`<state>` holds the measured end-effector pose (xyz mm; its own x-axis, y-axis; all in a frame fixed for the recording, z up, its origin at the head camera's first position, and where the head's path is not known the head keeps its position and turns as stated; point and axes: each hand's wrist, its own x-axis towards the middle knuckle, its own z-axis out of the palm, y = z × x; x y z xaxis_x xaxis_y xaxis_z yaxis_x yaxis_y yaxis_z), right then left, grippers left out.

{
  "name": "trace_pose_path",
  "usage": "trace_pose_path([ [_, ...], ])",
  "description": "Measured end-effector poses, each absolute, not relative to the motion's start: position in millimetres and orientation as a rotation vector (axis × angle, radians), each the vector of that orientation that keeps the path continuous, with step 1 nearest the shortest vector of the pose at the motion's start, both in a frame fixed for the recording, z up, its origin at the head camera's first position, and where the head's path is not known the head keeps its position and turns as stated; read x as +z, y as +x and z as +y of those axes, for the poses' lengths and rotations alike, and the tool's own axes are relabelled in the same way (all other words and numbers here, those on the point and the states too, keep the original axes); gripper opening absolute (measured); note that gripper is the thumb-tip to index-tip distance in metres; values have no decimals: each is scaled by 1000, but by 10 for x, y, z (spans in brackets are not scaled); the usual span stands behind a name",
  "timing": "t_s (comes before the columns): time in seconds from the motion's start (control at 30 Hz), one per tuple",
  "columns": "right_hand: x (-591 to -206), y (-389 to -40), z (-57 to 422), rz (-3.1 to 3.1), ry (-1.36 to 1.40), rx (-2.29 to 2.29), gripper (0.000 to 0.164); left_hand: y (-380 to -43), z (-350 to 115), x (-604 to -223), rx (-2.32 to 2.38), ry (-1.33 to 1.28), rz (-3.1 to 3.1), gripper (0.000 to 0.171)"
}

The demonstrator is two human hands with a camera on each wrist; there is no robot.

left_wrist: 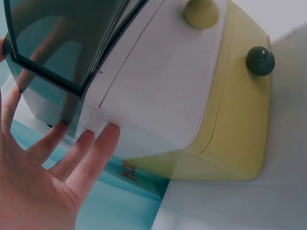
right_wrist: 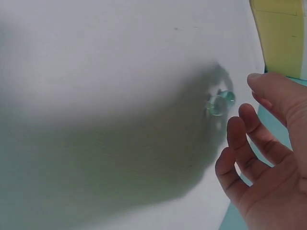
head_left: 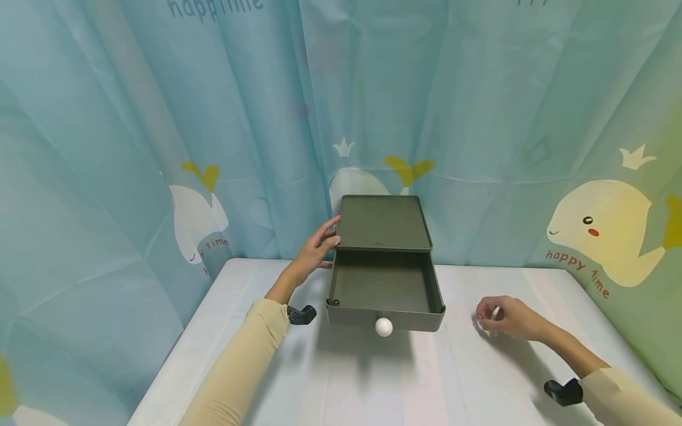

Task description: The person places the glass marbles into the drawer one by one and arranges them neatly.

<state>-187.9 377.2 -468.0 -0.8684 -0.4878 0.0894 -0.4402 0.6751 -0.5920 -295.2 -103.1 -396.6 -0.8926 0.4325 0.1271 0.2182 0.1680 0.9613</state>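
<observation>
1. Head view: a small chest [head_left: 380, 220] stands on the table [head_left: 373, 390], its top drawer [head_left: 354, 318] open toward the person. The left hand [head_left: 308, 258] touches the chest's left side with extended fingers. The right hand [head_left: 514, 319] is low over the table, well apart from the drawer on its right, fingers loosely bent.
2. Left wrist view: the left fingers are straight and spread, tips against the chest's side, curled round nothing.
3. Right wrist view: a small clear piece [right_wrist: 221, 102] lies on the table just beyond the right thumb and nearest fingertips, seemingly untouched. Thumb and fingers stand partway apart, with nothing visible held between them. The right hand is much the nearer one; the piece's long axis is too unclear to tell.
</observation>
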Motion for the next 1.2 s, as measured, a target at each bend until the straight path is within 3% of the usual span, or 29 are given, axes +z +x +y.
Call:
trace_pose_path([
  [0.3,-4518,-1888,3746,2821,-935,-970,14,-2948,-1039,-3965,1808,642,2248,62],
  [1.2,-4065,-1924,3704,2873,-937,-920,19,-2954,-1026,-3964,1806,648,2266,61],
])
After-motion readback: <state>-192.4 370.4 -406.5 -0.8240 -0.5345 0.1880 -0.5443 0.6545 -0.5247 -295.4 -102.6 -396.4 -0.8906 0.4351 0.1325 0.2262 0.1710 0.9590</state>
